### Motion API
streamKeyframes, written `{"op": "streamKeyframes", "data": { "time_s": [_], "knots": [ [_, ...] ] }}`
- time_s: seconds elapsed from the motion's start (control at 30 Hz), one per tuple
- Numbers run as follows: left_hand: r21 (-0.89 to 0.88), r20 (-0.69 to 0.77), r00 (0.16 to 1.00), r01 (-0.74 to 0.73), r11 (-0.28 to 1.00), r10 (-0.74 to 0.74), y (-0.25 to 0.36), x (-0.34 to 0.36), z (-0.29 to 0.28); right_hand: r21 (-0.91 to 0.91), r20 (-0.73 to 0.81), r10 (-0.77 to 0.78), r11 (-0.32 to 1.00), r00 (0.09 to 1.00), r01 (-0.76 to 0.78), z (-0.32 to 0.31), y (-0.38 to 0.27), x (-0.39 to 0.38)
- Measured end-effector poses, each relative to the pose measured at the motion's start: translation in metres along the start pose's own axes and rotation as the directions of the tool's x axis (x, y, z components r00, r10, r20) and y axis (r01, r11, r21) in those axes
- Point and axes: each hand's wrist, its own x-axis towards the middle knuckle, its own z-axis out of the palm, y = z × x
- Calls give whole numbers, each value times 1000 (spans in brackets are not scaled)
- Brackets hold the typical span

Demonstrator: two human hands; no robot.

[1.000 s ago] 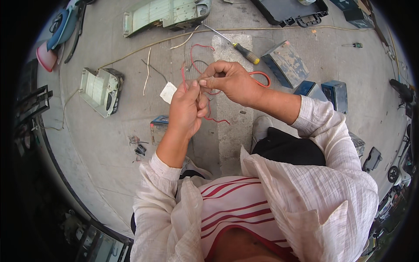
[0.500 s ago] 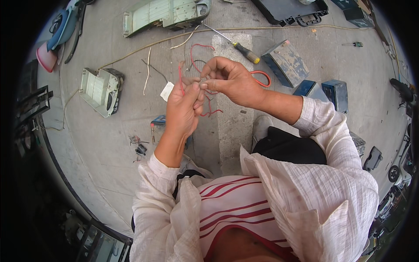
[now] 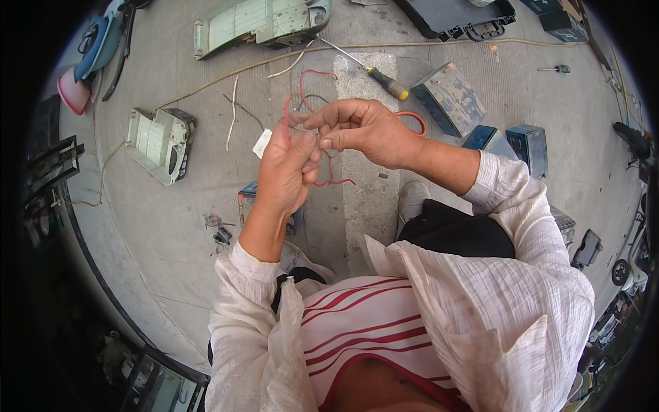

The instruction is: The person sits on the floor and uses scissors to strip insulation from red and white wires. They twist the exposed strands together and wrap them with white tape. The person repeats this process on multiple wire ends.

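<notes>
Over the middle of the floor, my left hand (image 3: pixel 285 168) is closed round a thin red wire (image 3: pixel 287 117) that sticks up past its fingers. My right hand (image 3: pixel 374 134) meets it from the right, thumb and fingers bent together at the left thumb tip; whatever they pinch is too small to make out. Below the fingers, a red wire end (image 3: pixel 333 182) hangs down. More red wire shows beyond the hands, and a thicker red loop (image 3: pixel 417 122) curves out behind my right wrist. A white tag (image 3: pixel 261 142) lies beside my left hand.
A screwdriver (image 3: pixel 388 82) with a yellow-black handle lies ahead, near a dirty grey battery-like block (image 3: pixel 449 99). Blue boxes (image 3: pixel 527 150) stand at right. Pale plastic housings (image 3: pixel 161 144) sit left and far. A tan cable (image 3: pixel 226 72) crosses the floor. My shoe (image 3: pixel 413 200) is below the hands.
My right hand has dropped slightly, and its index finger has shifted left over the left fingers. The red wire held in my left hand has shifted slightly and still points up.
</notes>
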Motion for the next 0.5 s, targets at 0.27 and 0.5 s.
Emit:
{"op": "streamKeyframes", "data": {
  "time_s": [0.27, 0.5],
  "knots": [
    [26, 12, 999, 38, 999, -38, 0, 0, 3, -8, 0, -47, 999, 999, 47, -6, 6, -1],
    [-17, 17, 999, 45, 999, -44, -3, 2, 6, 31, 14, -87, 996, 996, 86, -3, 11, 0]
  ]
}}
